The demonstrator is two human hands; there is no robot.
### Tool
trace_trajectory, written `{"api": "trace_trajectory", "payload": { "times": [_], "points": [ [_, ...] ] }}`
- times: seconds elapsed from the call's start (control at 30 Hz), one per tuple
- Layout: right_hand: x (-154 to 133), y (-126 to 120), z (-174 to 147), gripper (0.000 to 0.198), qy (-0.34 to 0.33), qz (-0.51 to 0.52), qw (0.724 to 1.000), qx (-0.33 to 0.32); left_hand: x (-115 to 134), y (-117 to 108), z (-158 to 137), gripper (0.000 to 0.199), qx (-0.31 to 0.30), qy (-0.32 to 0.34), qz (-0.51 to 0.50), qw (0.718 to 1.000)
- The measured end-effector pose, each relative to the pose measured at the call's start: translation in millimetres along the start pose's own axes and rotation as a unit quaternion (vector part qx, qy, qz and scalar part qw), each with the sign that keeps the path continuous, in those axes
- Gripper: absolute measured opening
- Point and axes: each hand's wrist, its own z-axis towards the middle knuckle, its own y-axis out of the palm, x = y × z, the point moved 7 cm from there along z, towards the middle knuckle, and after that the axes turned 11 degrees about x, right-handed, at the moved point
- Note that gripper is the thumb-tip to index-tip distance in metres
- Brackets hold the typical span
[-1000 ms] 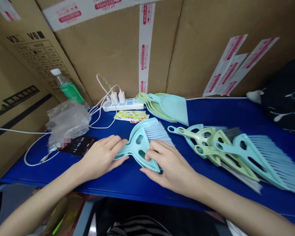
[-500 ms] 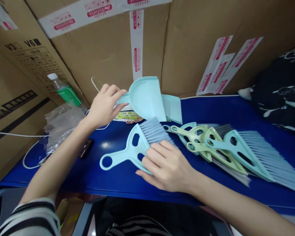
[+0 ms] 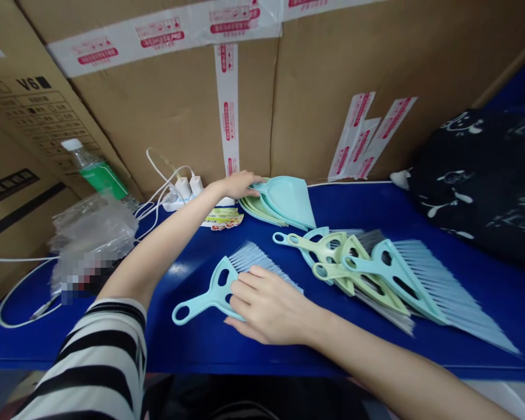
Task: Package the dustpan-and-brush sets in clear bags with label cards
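My left hand reaches to the back of the table, fingers closed round the handle of a light blue dustpan. That dustpan rests on a stack with green dustpans beneath it. Nearer to me, my right hand grips the head of a light blue hand brush from above. Its ring-ended handle points left and its bristles fan out to the right; my fingertips are partly hidden. To the right of this hand lies an overlapping pile of blue and green brushes.
Cardboard boxes wall the blue table at back and left. A power strip with chargers, small packets, clear plastic bags and a green-labelled bottle stand left. A black patterned cloth is right.
My left hand has carried the blue dustpan away from me and lowered it onto the dustpan stack. My right hand keeps its grip on the brush, while the view has shifted.
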Motion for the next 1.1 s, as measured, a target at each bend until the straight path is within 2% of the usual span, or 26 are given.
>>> {"api": "trace_trajectory", "payload": {
  "times": [0.33,0.73,0.87,1.0,1.1],
  "points": [
    [1,11,-2,0.033,0.012,0.015,0.996,-0.085,-35,-8,-17,0.047,0.001,-0.036,0.015,0.999],
    [5,12,-2,0.033,0.015,0.019,0.995,-0.101,-17,-12,-18,0.057,-0.068,-0.061,0.104,0.99],
    [5,9,-1,0.033,0.011,0.014,0.997,-0.077,-15,-11,-19,0.059,-0.082,-0.07,0.122,0.987],
    [6,4,0,0.034,-0.003,0.008,0.999,-0.053,-14,-14,-24,0.064,-0.074,-0.078,0.129,0.986],
    [6,-1,1,0.036,-0.018,0.002,0.999,-0.036,-9,-27,-40,0.061,-0.013,-0.075,0.14,0.987]
  ]
}}
